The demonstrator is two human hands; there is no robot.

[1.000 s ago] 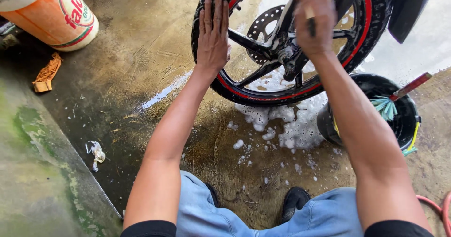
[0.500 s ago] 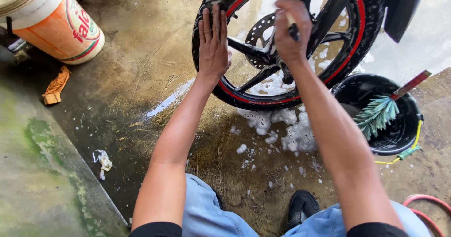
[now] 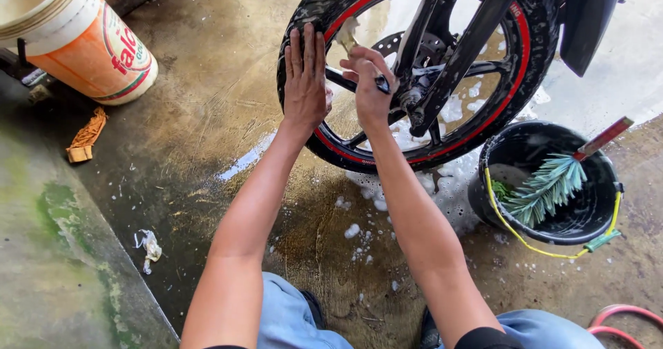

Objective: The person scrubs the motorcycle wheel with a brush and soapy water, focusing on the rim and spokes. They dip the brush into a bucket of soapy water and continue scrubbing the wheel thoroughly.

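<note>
Two bare hands work on the motorcycle wheel (image 3: 525, 52), which fills the frame from twelve to two o'clock, black tyre with a red rim stripe; the left hand (image 3: 306, 79) lies flat against the tyre at the wheel's nine o'clock edge, fingers straight and together, gripping nothing; the right hand (image 3: 369, 86) (forearm stretched straight out from the body) curls its fingers around a thin dark tool (image 3: 382, 83) between the spokes. Soap foam (image 3: 414, 176) lies under the wheel at six o'clock. A black bucket (image 3: 601, 211) holding a green brush (image 3: 545, 186) sits at four o'clock; an orange-and-white bucket (image 3: 83, 45) stands at ten o'clock.
</note>
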